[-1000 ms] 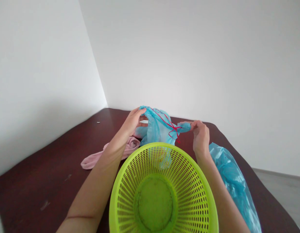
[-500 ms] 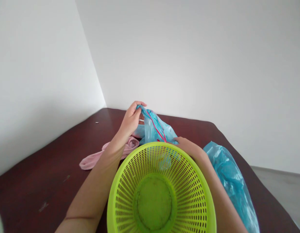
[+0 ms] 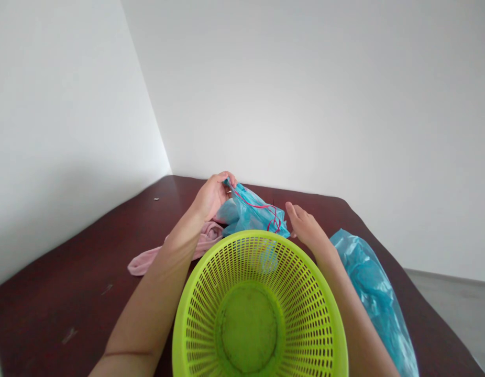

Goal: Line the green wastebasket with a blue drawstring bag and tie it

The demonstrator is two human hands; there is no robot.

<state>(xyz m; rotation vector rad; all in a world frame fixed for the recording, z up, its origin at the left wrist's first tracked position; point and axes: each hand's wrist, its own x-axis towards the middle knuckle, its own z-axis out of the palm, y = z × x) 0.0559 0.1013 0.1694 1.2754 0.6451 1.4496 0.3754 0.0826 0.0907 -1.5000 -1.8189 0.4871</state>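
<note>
My left hand (image 3: 211, 198) pinches the top edge of a thin blue plastic bag (image 3: 250, 213) at the back of the table. Loops of red drawstring (image 3: 262, 206) lie along the bag's upper side. To the bag's right is my right hand (image 3: 306, 226), off the plastic, thumb raised and fingers loosely apart, with nothing seen in it. A lime-green slotted plastic basket (image 3: 339, 319) stands between my forearms in front and hides the bag's lower part. Its inside shows only the bare bottom.
A rolled pink cloth (image 3: 146, 260) lies to the left, partly behind my left forearm. Another blue plastic bag (image 3: 374, 285) rests on the right. The dark red table (image 3: 69, 298) meets white walls at the back and left; floor shows beyond its right edge.
My right hand has let go of the bag's right side and drawn slightly up and right. My left hand has dipped a little with the bag, and the red drawstring has slackened into loops.
</note>
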